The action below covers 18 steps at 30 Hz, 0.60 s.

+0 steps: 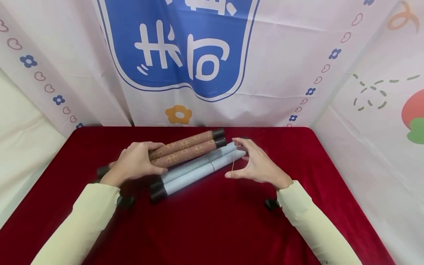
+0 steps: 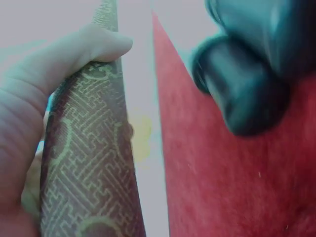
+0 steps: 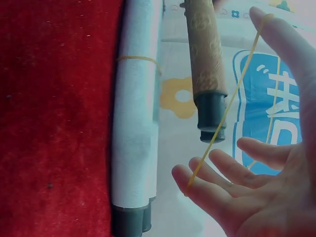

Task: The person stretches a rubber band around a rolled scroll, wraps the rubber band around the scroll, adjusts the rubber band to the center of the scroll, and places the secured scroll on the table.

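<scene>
My left hand (image 1: 134,160) grips a pair of brown scrolls (image 1: 185,145) with gold floral patterns and black end knobs, thumb on the near side. The left wrist view shows the thumb across the patterned brown cloth (image 2: 94,163). The brown pair slants just behind two pale, whitish scrolls (image 1: 198,172), which lie side by side with a rubber band (image 3: 138,59) round their middle. At their right end, my right hand (image 1: 256,162) holds its thumb and fingers spread apart. A second, yellowish rubber band (image 3: 225,109) is stretched over those fingers and thumb.
A red velvet cloth (image 1: 212,228) covers the table. Behind it hangs a white printed curtain (image 1: 278,66) with a blue emblem; white sheets (image 1: 374,154) stand at the sides. Black scroll knobs (image 2: 242,89) show close by in the left wrist view.
</scene>
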Available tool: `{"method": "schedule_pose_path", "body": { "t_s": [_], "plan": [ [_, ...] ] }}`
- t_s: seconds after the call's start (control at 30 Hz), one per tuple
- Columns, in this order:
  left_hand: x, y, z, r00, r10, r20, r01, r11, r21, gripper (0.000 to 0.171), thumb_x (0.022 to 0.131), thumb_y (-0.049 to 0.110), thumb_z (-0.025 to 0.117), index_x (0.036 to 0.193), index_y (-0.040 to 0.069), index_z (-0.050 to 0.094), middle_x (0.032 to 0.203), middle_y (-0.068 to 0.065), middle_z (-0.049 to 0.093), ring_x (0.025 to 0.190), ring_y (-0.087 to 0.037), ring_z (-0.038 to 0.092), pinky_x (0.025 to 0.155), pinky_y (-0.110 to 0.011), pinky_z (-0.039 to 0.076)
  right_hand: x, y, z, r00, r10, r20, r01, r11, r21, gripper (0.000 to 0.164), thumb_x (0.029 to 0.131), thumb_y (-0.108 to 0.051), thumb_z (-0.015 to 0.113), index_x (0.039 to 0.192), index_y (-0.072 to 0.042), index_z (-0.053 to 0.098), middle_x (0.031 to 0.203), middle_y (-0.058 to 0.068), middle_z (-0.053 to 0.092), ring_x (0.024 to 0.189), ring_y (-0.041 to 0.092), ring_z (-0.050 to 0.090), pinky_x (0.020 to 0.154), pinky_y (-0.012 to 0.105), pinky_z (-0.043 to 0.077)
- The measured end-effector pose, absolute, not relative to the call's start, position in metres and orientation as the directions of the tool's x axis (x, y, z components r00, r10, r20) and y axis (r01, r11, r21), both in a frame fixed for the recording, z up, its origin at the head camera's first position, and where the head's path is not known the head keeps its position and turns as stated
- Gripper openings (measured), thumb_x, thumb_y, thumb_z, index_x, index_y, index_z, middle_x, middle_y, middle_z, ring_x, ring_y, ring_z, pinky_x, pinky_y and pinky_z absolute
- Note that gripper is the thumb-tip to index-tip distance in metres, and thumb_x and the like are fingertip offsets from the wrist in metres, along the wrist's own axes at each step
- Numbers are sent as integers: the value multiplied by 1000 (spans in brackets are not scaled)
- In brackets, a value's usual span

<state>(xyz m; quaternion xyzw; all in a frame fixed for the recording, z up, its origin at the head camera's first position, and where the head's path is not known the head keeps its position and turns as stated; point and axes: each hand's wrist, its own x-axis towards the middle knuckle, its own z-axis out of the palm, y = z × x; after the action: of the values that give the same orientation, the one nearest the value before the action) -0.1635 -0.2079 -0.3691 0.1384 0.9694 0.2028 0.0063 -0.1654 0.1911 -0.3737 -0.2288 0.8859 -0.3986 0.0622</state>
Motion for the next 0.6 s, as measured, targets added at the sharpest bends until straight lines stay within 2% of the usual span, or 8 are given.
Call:
{"method": "schedule_pose_path", "body": {
  "t_s": [0.13, 0.3, 0.6],
  "plan": [
    [-148, -201, -366, -946, 313, 79, 318, 859, 401, 77, 67, 42, 97, 136, 19, 72, 114, -3, 78, 93, -19, 66, 76, -43, 57, -168, 191, -371, -894, -439, 89, -345, 549, -761, 111, 71, -41, 98, 160, -17, 38, 159, 10, 44, 141, 33, 54, 110, 50, 53],
    [-133, -194, -368, -927, 350, 137, 375, 840, 393, 76, 64, 40, 99, 132, 19, 74, 115, -1, 78, 94, -18, 70, 75, -45, 58, -169, 190, -370, -893, -437, 107, -343, 507, -790, 109, 71, -37, 99, 160, -17, 39, 158, 8, 45, 140, 31, 56, 111, 49, 52],
    [-114, -184, -370, -906, 376, 195, 423, 807, 411, 73, 61, 39, 100, 128, 26, 75, 108, 9, 76, 88, -11, 66, 74, -38, 55, -167, 187, -371, -881, -459, 119, -303, 353, -885, 90, 78, -19, 94, 155, -17, 47, 148, 13, 58, 130, 29, 63, 105, 45, 57]
  ]
}}
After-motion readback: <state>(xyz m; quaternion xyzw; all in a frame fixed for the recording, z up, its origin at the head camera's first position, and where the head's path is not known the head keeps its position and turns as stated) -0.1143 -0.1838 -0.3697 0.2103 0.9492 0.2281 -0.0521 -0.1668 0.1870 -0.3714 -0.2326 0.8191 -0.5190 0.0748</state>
